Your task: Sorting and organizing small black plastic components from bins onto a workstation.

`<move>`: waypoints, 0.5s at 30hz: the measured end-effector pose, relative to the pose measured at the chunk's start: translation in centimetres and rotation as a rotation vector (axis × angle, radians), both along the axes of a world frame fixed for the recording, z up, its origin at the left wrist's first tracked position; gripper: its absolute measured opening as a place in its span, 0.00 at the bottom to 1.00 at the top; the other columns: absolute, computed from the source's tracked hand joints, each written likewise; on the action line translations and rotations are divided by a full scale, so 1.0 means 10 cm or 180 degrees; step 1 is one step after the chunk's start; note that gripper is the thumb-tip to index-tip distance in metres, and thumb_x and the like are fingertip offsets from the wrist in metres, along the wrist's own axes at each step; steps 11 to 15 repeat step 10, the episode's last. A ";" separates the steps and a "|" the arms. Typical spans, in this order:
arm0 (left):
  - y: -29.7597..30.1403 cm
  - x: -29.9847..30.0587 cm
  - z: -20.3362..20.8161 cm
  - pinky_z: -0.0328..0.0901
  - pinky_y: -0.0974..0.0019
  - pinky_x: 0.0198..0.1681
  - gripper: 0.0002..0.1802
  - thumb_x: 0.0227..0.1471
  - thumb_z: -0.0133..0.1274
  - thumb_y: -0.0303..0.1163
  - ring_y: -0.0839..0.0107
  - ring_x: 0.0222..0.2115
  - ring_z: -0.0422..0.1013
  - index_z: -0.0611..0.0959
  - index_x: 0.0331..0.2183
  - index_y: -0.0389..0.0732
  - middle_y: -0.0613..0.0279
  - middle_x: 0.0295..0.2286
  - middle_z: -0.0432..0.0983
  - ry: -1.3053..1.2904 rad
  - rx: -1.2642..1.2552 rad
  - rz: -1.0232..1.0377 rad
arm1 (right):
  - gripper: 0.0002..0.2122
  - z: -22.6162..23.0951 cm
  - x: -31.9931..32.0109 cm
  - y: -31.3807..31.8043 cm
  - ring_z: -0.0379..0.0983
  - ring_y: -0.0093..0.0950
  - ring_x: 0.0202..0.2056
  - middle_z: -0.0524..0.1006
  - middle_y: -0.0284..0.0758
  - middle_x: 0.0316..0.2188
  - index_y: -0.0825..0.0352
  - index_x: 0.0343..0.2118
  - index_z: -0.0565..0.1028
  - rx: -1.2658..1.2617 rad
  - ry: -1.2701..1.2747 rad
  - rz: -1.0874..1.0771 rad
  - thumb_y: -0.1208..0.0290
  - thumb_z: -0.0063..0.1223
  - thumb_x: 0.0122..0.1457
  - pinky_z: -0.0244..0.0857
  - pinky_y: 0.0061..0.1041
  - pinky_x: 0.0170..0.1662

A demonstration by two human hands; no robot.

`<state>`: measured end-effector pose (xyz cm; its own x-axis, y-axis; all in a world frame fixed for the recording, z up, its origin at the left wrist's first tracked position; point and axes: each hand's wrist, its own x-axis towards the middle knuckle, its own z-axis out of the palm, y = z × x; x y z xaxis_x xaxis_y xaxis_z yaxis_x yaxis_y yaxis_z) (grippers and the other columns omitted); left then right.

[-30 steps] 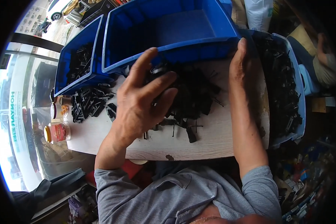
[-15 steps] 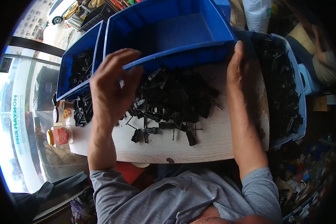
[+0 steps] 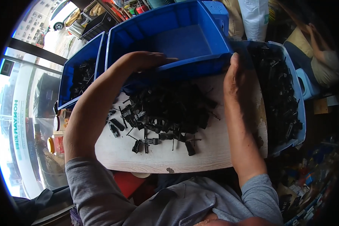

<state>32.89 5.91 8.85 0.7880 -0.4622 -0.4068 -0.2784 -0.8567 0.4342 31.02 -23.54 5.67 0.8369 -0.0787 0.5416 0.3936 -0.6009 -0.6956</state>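
A large blue plastic bin (image 3: 211, 62) is tilted toward me over a heap of black plastic parts (image 3: 165, 105) on the pale wooden table (image 3: 199, 160). My left hand (image 3: 148, 61) reaches over the bin's near rim, fingers stretched out to the right and partly inside it; I see nothing in them. At the near right corner of the bin, my right hand (image 3: 233, 77) holds its side with the thumb up. The other fingers of that hand are hidden. A few loose black parts lie at the heap's near edge.
A smaller blue bin (image 3: 99, 56) with black parts stands at the left. To the right is a pale blue tub (image 3: 295, 90) full of similar parts. Jars (image 3: 56, 145) stand by the window, and another person (image 3: 316, 56) is at the far right.
My left hand has moved right and over the near rim, its fingers straightening. The right hand stays at the bin's corner. The view has shifted slightly, showing more loose parts at left.
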 end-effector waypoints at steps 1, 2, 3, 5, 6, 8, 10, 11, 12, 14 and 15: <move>-0.25 0.08 0.05 0.65 0.55 0.48 0.30 0.59 0.40 0.56 0.64 0.43 0.71 0.70 0.57 0.51 0.56 0.44 0.74 0.0549 0.0050 0.0692 | 0.21 -0.02 0.02 -0.02 0.73 0.45 0.38 0.76 0.49 0.36 0.70 0.40 0.75 -0.0019 -0.0002 -0.0021 0.58 0.31 0.66 0.66 0.37 0.42; -0.56 0.18 0.10 0.64 0.55 0.50 0.32 0.59 0.40 0.57 0.64 0.45 0.70 0.70 0.57 0.49 0.56 0.45 0.74 0.1099 0.0107 0.1369 | 0.22 -0.02 0.02 -0.04 0.73 0.45 0.38 0.76 0.49 0.36 0.70 0.40 0.75 0.0009 0.0008 -0.0088 0.57 0.31 0.66 0.66 0.37 0.42; -0.60 0.30 -0.01 0.64 0.55 0.51 0.31 0.59 0.40 0.55 0.64 0.47 0.69 0.71 0.57 0.47 0.56 0.47 0.73 0.1075 -0.0171 0.1060 | 0.22 0.01 0.00 0.00 0.73 0.45 0.39 0.76 0.49 0.36 0.70 0.40 0.75 0.0071 0.0000 -0.0106 0.57 0.31 0.66 0.66 0.37 0.42; -0.67 0.45 -0.14 0.63 0.56 0.52 0.30 0.60 0.40 0.52 0.64 0.49 0.69 0.72 0.56 0.45 0.56 0.49 0.73 0.1056 -0.0440 0.0760 | 0.22 0.04 -0.05 0.07 0.73 0.44 0.39 0.76 0.49 0.37 0.70 0.41 0.75 0.0186 0.0017 -0.0145 0.56 0.31 0.66 0.66 0.38 0.43; -0.77 0.47 -0.15 0.63 0.56 0.53 0.30 0.59 0.40 0.52 0.64 0.50 0.68 0.72 0.56 0.46 0.56 0.50 0.72 0.1075 -0.0498 0.0764 | 0.23 0.03 -0.07 0.07 0.73 0.44 0.40 0.76 0.49 0.37 0.70 0.41 0.75 0.0224 0.0045 -0.0187 0.56 0.31 0.66 0.66 0.38 0.43; -0.91 0.52 -0.14 0.62 0.58 0.54 0.29 0.59 0.41 0.52 0.65 0.51 0.68 0.72 0.57 0.47 0.55 0.53 0.70 0.1118 -0.0609 0.0792 | 0.24 0.06 -0.11 0.08 0.74 0.42 0.41 0.76 0.49 0.39 0.70 0.42 0.74 0.0485 0.0388 -0.0048 0.52 0.32 0.65 0.66 0.37 0.45; -1.08 0.55 0.03 0.61 0.59 0.56 0.29 0.59 0.42 0.52 0.65 0.52 0.68 0.72 0.57 0.48 0.54 0.56 0.68 0.1183 -0.0726 0.0803 | 0.26 0.08 -0.16 0.05 0.74 0.39 0.42 0.76 0.49 0.41 0.70 0.44 0.73 0.0738 0.0748 0.0067 0.48 0.32 0.65 0.65 0.37 0.47; -1.08 0.55 0.03 0.61 0.59 0.56 0.29 0.59 0.42 0.52 0.65 0.52 0.68 0.72 0.57 0.48 0.54 0.56 0.68 0.1183 -0.0726 0.0803 | 0.26 0.08 -0.16 0.05 0.74 0.39 0.42 0.76 0.49 0.41 0.70 0.44 0.73 0.0738 0.0748 0.0067 0.48 0.32 0.65 0.65 0.37 0.47; -1.08 0.55 0.03 0.61 0.59 0.56 0.29 0.59 0.42 0.52 0.65 0.52 0.68 0.72 0.57 0.48 0.54 0.56 0.68 0.1183 -0.0726 0.0803 | 0.26 0.08 -0.16 0.05 0.74 0.39 0.42 0.76 0.49 0.41 0.70 0.44 0.73 0.0738 0.0748 0.0067 0.48 0.32 0.65 0.65 0.37 0.47; -1.08 0.55 0.03 0.61 0.59 0.56 0.29 0.59 0.42 0.52 0.65 0.52 0.68 0.72 0.57 0.48 0.54 0.56 0.68 0.1183 -0.0726 0.0803 | 0.26 0.08 -0.16 0.05 0.74 0.39 0.42 0.76 0.49 0.41 0.70 0.44 0.73 0.0738 0.0748 0.0067 0.48 0.32 0.65 0.65 0.37 0.47; -1.08 0.55 0.03 0.61 0.59 0.56 0.29 0.59 0.42 0.52 0.65 0.52 0.68 0.72 0.57 0.48 0.54 0.56 0.68 0.1183 -0.0726 0.0803 | 0.26 0.08 -0.16 0.05 0.74 0.39 0.42 0.76 0.49 0.41 0.70 0.44 0.73 0.0738 0.0748 0.0067 0.48 0.32 0.65 0.65 0.37 0.47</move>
